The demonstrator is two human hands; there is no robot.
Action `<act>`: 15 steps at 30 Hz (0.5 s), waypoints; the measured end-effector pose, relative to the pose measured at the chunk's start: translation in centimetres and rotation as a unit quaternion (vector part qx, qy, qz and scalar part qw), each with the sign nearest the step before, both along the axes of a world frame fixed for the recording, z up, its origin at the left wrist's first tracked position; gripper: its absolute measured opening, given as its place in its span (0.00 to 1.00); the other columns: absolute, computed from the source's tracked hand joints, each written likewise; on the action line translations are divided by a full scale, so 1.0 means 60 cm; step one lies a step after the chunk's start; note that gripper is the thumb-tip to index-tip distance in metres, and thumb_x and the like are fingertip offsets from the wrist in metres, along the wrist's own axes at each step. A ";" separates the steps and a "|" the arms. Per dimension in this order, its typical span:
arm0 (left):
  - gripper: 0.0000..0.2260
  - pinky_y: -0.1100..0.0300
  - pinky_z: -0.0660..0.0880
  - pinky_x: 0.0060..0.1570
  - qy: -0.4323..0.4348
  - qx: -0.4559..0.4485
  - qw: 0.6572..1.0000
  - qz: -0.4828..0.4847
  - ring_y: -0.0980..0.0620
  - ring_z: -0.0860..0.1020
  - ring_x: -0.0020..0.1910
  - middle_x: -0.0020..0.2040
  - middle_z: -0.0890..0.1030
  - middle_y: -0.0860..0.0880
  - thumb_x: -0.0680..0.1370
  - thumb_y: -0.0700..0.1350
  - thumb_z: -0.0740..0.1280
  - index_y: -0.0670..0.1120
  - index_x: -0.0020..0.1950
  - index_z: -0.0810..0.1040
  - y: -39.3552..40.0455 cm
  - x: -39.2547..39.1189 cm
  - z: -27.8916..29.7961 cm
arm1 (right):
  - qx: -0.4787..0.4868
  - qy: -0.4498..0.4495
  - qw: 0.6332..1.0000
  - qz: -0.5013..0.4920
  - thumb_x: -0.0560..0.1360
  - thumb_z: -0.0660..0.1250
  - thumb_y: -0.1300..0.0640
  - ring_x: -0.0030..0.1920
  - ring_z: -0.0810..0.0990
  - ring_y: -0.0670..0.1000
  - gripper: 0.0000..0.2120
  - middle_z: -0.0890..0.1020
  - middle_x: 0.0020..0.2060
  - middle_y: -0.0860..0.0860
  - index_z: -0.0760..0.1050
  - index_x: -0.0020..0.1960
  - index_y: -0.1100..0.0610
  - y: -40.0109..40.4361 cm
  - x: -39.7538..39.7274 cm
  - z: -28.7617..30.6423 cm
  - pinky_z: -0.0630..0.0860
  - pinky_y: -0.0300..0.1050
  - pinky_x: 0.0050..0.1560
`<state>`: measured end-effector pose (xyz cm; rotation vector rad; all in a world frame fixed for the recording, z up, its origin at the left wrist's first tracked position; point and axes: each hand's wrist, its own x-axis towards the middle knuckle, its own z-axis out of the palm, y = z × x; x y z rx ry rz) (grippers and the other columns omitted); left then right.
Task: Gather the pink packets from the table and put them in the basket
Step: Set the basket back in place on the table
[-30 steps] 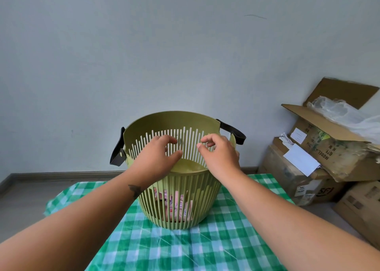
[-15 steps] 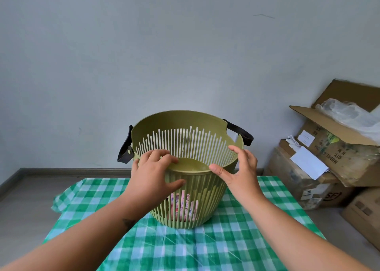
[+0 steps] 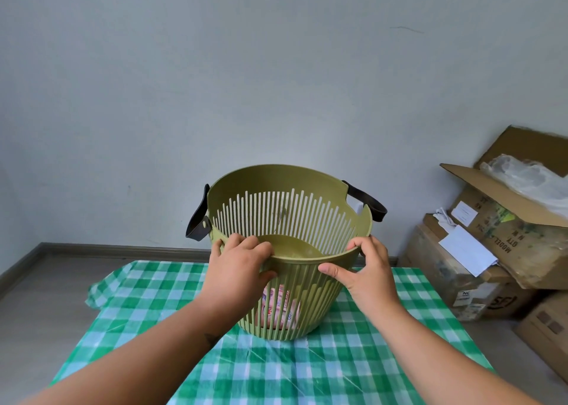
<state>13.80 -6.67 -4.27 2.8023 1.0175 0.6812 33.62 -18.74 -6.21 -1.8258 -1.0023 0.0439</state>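
Observation:
An olive green slatted basket (image 3: 310, 202) with two dark strap handles stands upright on the green checked tablecloth (image 3: 276, 371). Pink packets (image 3: 278, 308) show through the slats at its bottom. My left hand (image 3: 238, 269) grips the near rim on the left side, fingers hooked over the edge. On the right side of the near rim sits my right hand (image 3: 367, 271), thumb on the outer wall and fingers curled over the top. No packets lie on the visible cloth.
Several cardboard boxes (image 3: 491, 251) are stacked on the floor at the right, one open with clear plastic (image 3: 531, 177) inside. A plain wall stands close behind the table. The cloth's far left corner (image 3: 98, 291) hangs crumpled over the edge.
Both hands came down from above the basket's opening and spread apart to grip the near rim on either side. The view shifted slightly back and to the left.

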 end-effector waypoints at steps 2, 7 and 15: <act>0.10 0.40 0.67 0.60 -0.003 0.011 1.000 -0.002 0.48 0.69 0.50 0.46 0.74 0.55 0.73 0.55 0.68 0.53 0.51 0.74 -0.006 -0.002 -0.003 | 0.008 -0.013 1.000 -0.008 0.54 0.73 0.35 0.56 0.69 0.48 0.27 0.71 0.60 0.51 0.69 0.45 0.48 -0.004 -0.005 -0.004 0.63 0.26 0.44; 0.09 0.40 0.68 0.58 -0.019 0.032 0.999 -0.001 0.48 0.70 0.48 0.43 0.72 0.55 0.73 0.53 0.68 0.52 0.49 0.73 -0.006 -0.018 0.002 | 0.036 -0.050 0.998 -0.003 0.56 0.75 0.39 0.47 0.69 0.31 0.28 0.70 0.60 0.54 0.71 0.48 0.52 0.000 -0.016 -0.005 0.67 0.21 0.40; 0.09 0.42 0.68 0.58 -0.010 0.037 0.999 0.023 0.47 0.70 0.50 0.47 0.76 0.53 0.74 0.53 0.67 0.52 0.51 0.74 0.013 -0.052 0.017 | 0.031 -0.015 0.999 0.031 0.55 0.73 0.36 0.55 0.70 0.49 0.28 0.70 0.59 0.51 0.70 0.48 0.48 0.037 -0.043 0.019 0.66 0.23 0.40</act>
